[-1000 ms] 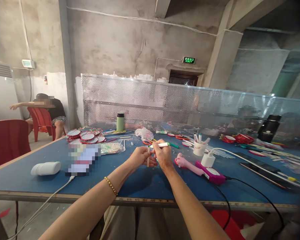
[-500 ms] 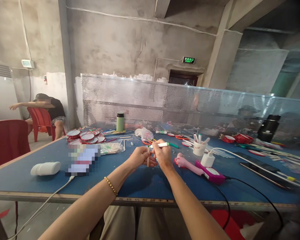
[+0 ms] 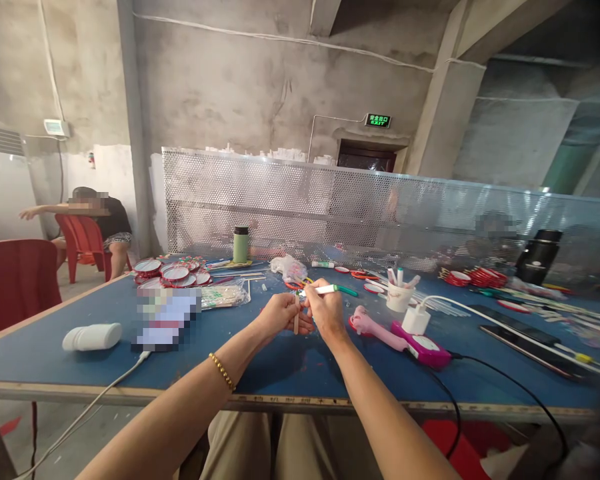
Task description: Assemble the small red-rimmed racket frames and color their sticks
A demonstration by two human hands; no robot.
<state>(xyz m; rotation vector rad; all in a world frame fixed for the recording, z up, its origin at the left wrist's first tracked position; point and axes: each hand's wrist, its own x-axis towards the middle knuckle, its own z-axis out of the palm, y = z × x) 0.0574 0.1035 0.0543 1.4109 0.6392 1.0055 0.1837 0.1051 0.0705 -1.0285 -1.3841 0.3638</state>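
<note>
My left hand is closed on a flat wooden craft stick, which stands nearly upright between thumb and fingers. In my right hand is a white marker pen with a green end, gripped like a writing pen. Its tip points left and meets the upper end of the stick, where a small dark green patch shows. Both hands are close together above the blue table. To the right of them lies a pink-handled tool with a magenta body.
Left on the table are a white bottle, a charging phone, a bag of sticks and red-rimmed discs. A green flask stands behind. A cup of markers and a white charger stand right.
My hands have hardly moved. The upper end of the craft stick looks darker green at the marker's tip than before.
</note>
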